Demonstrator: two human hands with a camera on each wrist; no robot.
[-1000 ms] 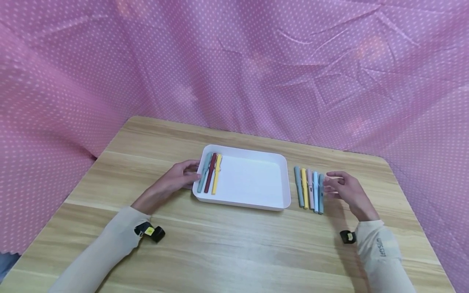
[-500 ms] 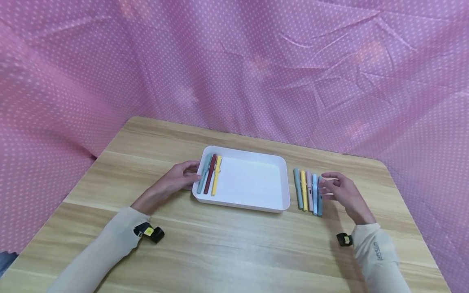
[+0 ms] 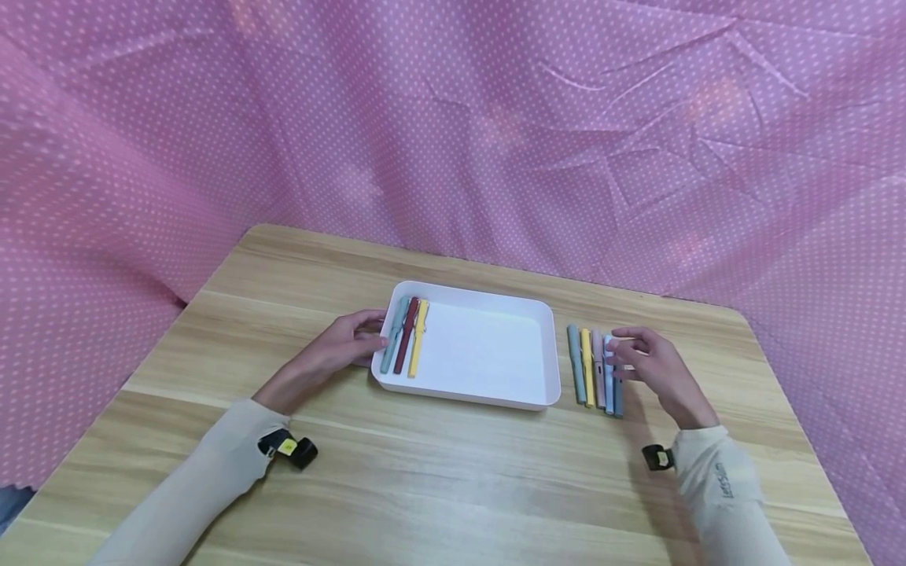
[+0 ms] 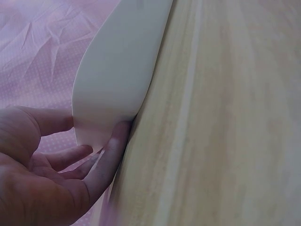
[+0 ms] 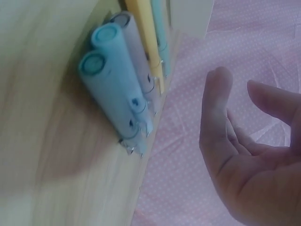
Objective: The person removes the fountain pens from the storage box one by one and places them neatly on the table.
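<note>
Hands at a white tray (image 3: 545,330): left hand (image 3: 340,350), fingers relaxed, rests against its left rim beside three pens (image 3: 406,336) inside, steadying it, while right hand (image 3: 647,365) hovers loosely open, empty, over five pens (image 3: 593,368) on the table (image 3: 453,472).

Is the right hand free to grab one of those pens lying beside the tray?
Probably yes: the right hand hovers open right over the row of pens on the table, nothing between them.
</note>
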